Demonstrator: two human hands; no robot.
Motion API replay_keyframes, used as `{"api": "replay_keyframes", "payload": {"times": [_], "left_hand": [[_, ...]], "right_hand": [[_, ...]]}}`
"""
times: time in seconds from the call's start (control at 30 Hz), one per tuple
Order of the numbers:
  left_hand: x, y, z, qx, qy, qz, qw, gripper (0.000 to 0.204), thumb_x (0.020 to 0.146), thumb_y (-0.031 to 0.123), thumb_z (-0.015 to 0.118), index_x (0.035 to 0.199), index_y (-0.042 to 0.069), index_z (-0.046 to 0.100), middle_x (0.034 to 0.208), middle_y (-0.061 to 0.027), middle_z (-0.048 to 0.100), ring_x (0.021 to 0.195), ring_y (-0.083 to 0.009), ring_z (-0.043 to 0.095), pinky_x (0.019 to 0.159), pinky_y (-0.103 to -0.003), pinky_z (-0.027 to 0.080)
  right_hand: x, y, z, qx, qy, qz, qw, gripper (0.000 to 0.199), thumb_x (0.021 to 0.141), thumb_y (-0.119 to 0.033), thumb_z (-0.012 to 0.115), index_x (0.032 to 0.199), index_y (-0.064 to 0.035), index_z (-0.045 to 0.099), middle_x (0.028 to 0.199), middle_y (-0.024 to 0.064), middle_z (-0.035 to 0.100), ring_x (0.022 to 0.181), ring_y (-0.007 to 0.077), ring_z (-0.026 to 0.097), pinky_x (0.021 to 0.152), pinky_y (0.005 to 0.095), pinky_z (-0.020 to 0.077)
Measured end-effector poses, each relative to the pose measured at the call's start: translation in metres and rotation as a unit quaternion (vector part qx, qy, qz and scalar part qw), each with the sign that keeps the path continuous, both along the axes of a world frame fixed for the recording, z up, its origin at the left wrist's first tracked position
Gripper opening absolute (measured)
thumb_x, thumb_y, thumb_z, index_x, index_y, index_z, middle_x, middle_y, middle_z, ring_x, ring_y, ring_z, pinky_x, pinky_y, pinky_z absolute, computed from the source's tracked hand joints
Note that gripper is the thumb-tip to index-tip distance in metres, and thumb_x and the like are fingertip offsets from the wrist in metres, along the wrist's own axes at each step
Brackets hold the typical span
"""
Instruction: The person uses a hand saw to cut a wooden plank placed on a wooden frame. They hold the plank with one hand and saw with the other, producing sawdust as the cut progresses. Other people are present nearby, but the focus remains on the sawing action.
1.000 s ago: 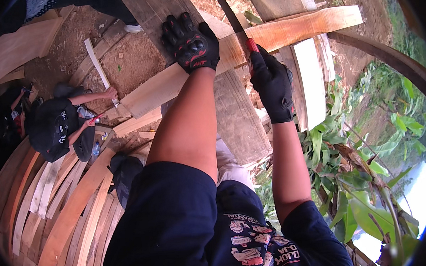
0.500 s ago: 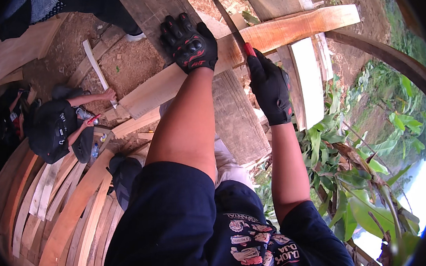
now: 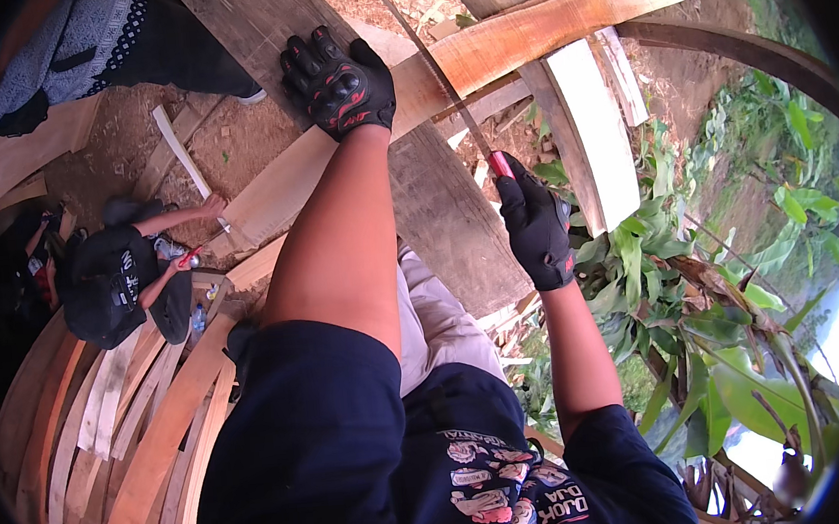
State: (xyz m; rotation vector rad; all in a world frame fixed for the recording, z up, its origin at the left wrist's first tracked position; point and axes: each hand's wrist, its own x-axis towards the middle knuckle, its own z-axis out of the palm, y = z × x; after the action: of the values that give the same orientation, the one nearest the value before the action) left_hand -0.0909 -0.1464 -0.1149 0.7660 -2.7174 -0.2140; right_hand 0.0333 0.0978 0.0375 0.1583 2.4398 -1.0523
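Observation:
My left hand [image 3: 338, 83], in a black glove with red marks, lies with fingers spread over a long pale wooden plank [image 3: 285, 186] and the dark board below it. My right hand [image 3: 538, 225], gloved alike, is closed around the red handle of a handsaw [image 3: 437, 71]. The saw's long thin blade runs away from me across the plank, to the right of my left hand. Its handle is on the near side of the plank, over the gap beside the dark board. I cannot tell how deep the blade sits in the wood.
The plank rests across a wide dark board [image 3: 461, 224]. Right of it stands a pale cut timber [image 3: 597, 140], then leafy plants [image 3: 719, 376]. A co-worker [image 3: 111, 281] crouches at left with a red-handled tool; another person [image 3: 127, 49] is at upper left. Curved planks [image 3: 151, 480] are stacked lower left.
My right hand has pulled the saw back toward me, so its handle is now farther from the plank. My left hand stays on the plank. The view has shifted somewhat.

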Motion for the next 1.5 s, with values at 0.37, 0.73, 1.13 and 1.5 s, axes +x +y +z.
{"api": "replay_keyframes", "payload": {"times": [0.37, 0.73, 1.13, 1.5], "left_hand": [[-0.002, 0.002, 0.004, 0.01, -0.024, 0.0, 1.0, 0.058, 0.103, 0.041, 0.066, 0.153, 0.013, 0.055, 0.165, -0.0258, 0.048, 0.156, -0.0493, 0.042, 0.123, -0.065, 0.04], [0.002, 0.001, -0.003, 0.009, -0.031, 0.005, 0.999, 0.061, 0.107, 0.043, 0.057, 0.159, 0.012, 0.054, 0.171, -0.024, 0.043, 0.159, -0.047, 0.038, 0.13, -0.061, 0.032], [0.001, 0.001, 0.005, -0.004, -0.031, -0.014, 0.999, 0.058, 0.105, 0.04, 0.065, 0.155, 0.012, 0.052, 0.167, -0.026, 0.046, 0.156, -0.0482, 0.042, 0.125, -0.062, 0.038], [0.002, 0.001, 0.006, 0.001, -0.045, -0.027, 0.999, 0.06, 0.106, 0.038, 0.063, 0.156, 0.008, 0.053, 0.166, -0.0275, 0.048, 0.156, -0.0484, 0.043, 0.126, -0.061, 0.039]], "right_hand": [[0.059, 0.035, 0.001, -0.003, -0.006, -0.014, 1.0, 0.051, 0.116, -0.042, 0.054, 0.151, -0.0071, 0.068, 0.137, 0.0246, 0.076, 0.127, 0.0426, 0.073, 0.106, 0.0454, 0.056], [0.06, 0.038, -0.01, -0.029, -0.039, -0.098, 0.994, 0.045, 0.115, -0.035, 0.058, 0.146, -0.0061, 0.072, 0.118, 0.0204, 0.078, 0.11, 0.0323, 0.076, 0.093, 0.0424, 0.0578], [0.054, 0.039, -0.011, -0.049, -0.03, -0.083, 0.995, 0.046, 0.115, -0.037, 0.058, 0.146, -0.0066, 0.072, 0.125, 0.024, 0.08, 0.118, 0.0364, 0.079, 0.1, 0.0438, 0.0586], [0.055, 0.045, -0.013, -0.069, -0.03, -0.047, 0.996, 0.05, 0.115, -0.042, 0.058, 0.148, -0.0066, 0.071, 0.13, 0.0238, 0.078, 0.114, 0.0376, 0.079, 0.101, 0.0432, 0.0583]]}}
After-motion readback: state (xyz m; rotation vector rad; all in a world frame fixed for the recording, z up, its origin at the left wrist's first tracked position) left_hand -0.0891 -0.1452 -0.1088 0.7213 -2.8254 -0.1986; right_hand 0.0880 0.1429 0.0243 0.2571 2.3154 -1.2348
